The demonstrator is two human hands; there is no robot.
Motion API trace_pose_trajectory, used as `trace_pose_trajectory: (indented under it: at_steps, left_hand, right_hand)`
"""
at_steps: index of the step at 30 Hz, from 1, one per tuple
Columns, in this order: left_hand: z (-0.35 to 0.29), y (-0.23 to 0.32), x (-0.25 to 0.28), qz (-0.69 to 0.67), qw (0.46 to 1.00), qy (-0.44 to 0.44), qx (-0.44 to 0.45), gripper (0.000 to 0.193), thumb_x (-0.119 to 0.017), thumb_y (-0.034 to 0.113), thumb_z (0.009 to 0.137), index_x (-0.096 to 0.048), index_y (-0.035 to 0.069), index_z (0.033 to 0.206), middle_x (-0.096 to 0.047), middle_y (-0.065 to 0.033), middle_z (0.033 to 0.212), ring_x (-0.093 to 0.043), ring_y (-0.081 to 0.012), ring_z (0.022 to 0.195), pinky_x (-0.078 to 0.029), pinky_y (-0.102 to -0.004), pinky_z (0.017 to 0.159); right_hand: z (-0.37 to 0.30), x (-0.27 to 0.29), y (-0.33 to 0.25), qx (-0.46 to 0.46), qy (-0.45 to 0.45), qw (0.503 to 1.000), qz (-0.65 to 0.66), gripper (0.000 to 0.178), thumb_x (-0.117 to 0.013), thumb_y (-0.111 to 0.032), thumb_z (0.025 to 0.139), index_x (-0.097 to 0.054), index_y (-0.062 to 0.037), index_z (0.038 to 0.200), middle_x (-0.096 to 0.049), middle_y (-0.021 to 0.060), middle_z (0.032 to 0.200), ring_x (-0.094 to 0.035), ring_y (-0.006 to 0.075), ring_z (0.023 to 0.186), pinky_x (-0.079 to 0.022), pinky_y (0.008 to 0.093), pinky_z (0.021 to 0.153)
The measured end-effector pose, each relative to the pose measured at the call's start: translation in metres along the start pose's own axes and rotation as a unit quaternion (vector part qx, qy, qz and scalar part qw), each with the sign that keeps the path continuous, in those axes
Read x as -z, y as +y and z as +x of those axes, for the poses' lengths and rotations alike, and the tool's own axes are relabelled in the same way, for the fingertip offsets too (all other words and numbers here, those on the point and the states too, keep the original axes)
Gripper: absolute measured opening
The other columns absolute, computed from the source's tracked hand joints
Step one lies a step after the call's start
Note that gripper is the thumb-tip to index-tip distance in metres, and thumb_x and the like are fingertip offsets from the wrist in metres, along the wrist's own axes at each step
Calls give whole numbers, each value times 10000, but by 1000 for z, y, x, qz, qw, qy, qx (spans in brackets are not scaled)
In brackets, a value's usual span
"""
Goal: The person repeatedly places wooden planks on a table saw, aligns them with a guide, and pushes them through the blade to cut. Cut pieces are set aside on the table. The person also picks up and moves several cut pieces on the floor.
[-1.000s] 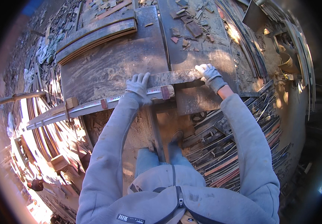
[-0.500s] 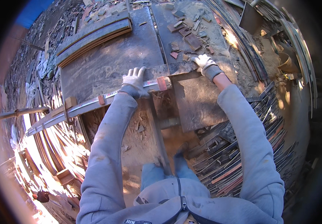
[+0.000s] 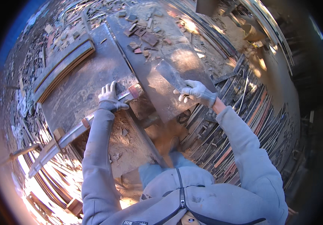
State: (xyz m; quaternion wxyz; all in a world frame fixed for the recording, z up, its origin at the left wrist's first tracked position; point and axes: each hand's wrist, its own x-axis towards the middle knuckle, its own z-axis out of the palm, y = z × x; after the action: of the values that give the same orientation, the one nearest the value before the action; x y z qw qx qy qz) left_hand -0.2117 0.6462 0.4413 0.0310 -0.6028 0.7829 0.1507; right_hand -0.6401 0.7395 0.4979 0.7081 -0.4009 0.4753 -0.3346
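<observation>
We look down on a worktable (image 3: pixel 82 78) of dark, dusty panels, split by a narrow gap that slants from upper left to lower right. To its right lies a broad heap of long, thin wood strips (image 3: pixel 236 142). Our grey zip-front top (image 3: pixel 206 198) fills the bottom. A stack of planks (image 3: pixel 64 69) sits on the table's far left, and a pale rail (image 3: pixel 71 137) with a measuring scale runs along the near edge. Our gloved right hand (image 3: pixel 197 92) is closed around one end of a short, flat board piece (image 3: pixel 167 73), which points up and left over the right panel. Our gloved left hand (image 3: pixel 109 98) is open, fingers spread, at the rail's right part; we cannot tell whether it presses down. Smallest are a reddish block (image 3: pixel 134 91) at the rail's end and wood scraps (image 3: pixel 148 37) scattered beyond.
</observation>
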Motion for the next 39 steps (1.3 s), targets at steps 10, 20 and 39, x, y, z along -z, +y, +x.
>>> trace_pose_trajectory:
  at_steps: [10, 20, 39]
  left_hand:
    - [13, 27, 26, -199, 973, -119, 13, 571, -847, 411, 889, -706, 21, 1282, -648, -199, 1253, -603, -325, 1205, -517, -459, 1002]
    - [2, 53, 104, -524, 820, -139, 182, 295, -780, 235, 991, -670, 41, 1185, -734, -58, 921, -702, -164, 710, -618, -351, 632]
    - [-48, 2, 123, -612, 723, -59, 314, 344, -666, 345, 1084, -676, 42, 1247, -738, -38, 1003, -705, -152, 818, -605, -342, 756]
  right_hand:
    - [-36, 22, -70, -19, 194, 981, 6, 410, -699, -284, 1065, -640, 9, 1346, -772, 73, 975, -690, 90, 654, -558, 213, 570]
    - [-32, 52, -145, 0, 196, 971, 136, 384, -643, -231, 1096, -601, 15, 1389, -772, 123, 1089, -720, 128, 787, -583, 260, 660]
    - [-19, 17, -130, -108, 125, 986, 40, 325, -711, -222, 1051, -673, -62, 1332, -767, 19, 1047, -690, 68, 764, -554, 235, 622]
